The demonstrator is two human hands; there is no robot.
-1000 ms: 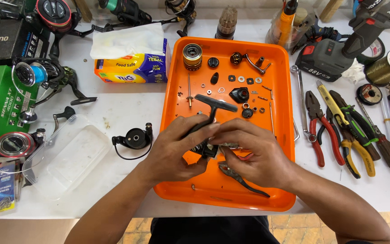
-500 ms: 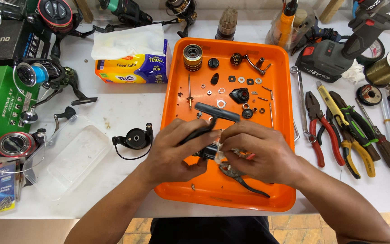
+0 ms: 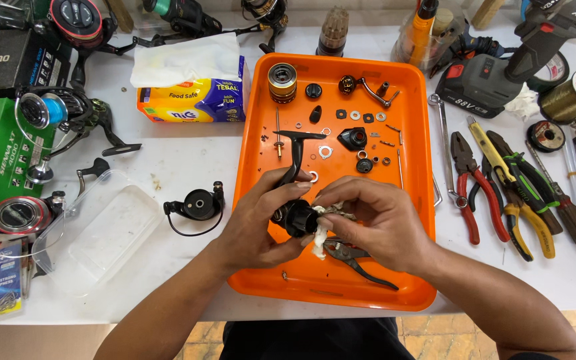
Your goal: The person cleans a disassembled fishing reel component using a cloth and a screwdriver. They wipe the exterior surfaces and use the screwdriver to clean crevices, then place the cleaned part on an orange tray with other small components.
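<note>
My left hand (image 3: 261,223) grips a black fishing reel body (image 3: 296,175) above the near half of the orange tray (image 3: 413,200), its T-shaped foot pointing away from me. My right hand (image 3: 368,220) presses a crumpled white tissue (image 3: 317,235) against the reel body's side. Small pliers (image 3: 358,261) lie on the tray just under my right hand. Farther back on the tray sit a gold-and-black spool (image 3: 282,82), a black knob (image 3: 313,91), a crank handle (image 3: 368,89) and several washers and screws.
Left of the tray are a black rotor part (image 3: 197,205), a clear plastic lid (image 3: 95,230), a tissue pack (image 3: 191,93) and other reels (image 3: 55,113). To the right lie pliers (image 3: 468,183), cutters (image 3: 521,200), a wrench (image 3: 443,143) and a cordless drill (image 3: 501,70).
The reel body has turned in my left hand, its foot swinging from the right toward the back left. My right hand now holds white tissue against it.
</note>
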